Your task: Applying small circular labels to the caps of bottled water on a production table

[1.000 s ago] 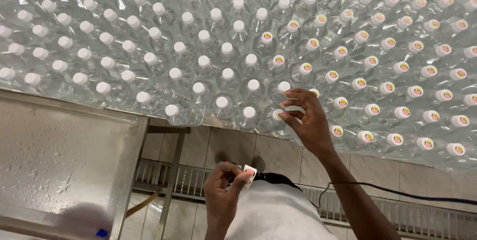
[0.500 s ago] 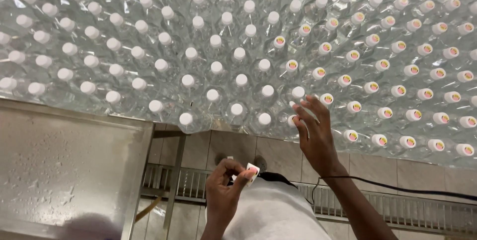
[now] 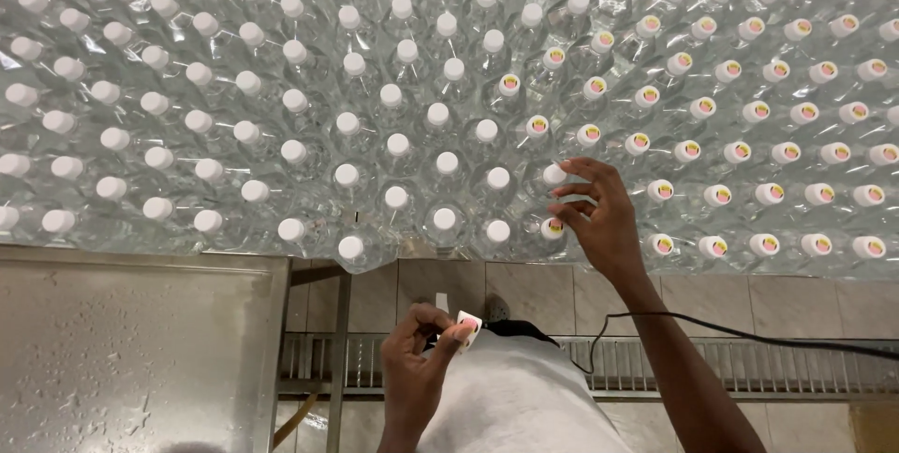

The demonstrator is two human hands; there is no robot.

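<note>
Head view: a wide field of clear plastic bottles fills the upper half of the frame, packed cap to cap in slanting rows. From about 9 o'clock across to the middle the caps are plain white; from the middle toward 3 o'clock the caps carry a small round coloured sticker.

The right hand reaches up from 5 o'clock to the near edge of the bottles, just right of centre. Its grip is loose, fingers spread and curled, with the fingertips resting about two caps: a plain white one at the hand's 11 o'clock and a stickered cap at its 9 o'clock, which the thumb touches. Whether the fingers press that sticker or only brush it is hard to tell at this size.

The left hand sits low at 6 o'clock, near the person's white garment. Its grip is pinched on a small white strip of stickers, held between thumb and forefinger, well apart from the bottles.

A steel tabletop, spotted with water drops, lies at 8 o'clock. A thin black cable runs from the garment toward 3 o'clock, over a tiled wall and a metal grate.
</note>
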